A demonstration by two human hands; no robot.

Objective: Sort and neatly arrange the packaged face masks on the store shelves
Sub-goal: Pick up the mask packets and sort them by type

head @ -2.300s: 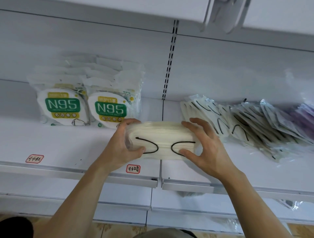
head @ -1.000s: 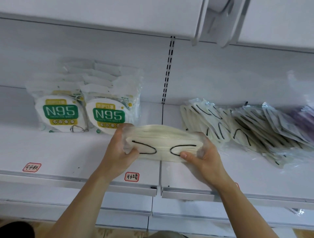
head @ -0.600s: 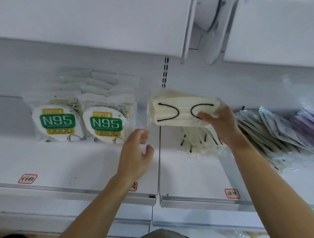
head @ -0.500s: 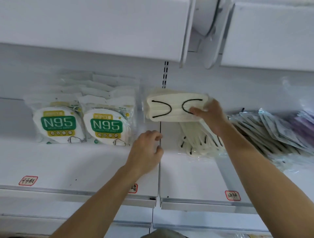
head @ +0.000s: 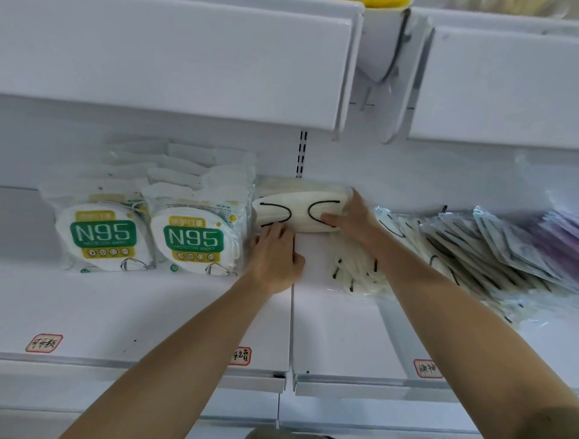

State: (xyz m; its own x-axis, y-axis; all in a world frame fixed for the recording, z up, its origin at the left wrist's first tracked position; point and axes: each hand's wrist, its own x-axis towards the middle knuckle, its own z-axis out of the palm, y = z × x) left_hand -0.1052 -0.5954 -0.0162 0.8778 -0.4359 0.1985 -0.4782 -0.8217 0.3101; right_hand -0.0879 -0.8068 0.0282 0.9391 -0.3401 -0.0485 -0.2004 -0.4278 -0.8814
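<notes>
Two bare forearms, no sleeves, left hand (head: 275, 257), right hand (head: 352, 219)

white upper shelf (head: 175, 65), slotted upright (head: 301, 153), three handwritten shelf labels (head: 44, 342), yellow object (head: 387, 3)

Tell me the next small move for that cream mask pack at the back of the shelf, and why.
Probably let go with the right hand while the left hand steadies the base. The cream mask pack already stands upright against the back wall, close beside the N95 packs, so it looks placed.

mask pack (head: 300, 213) right of N95 packs (head: 194, 238)
</notes>
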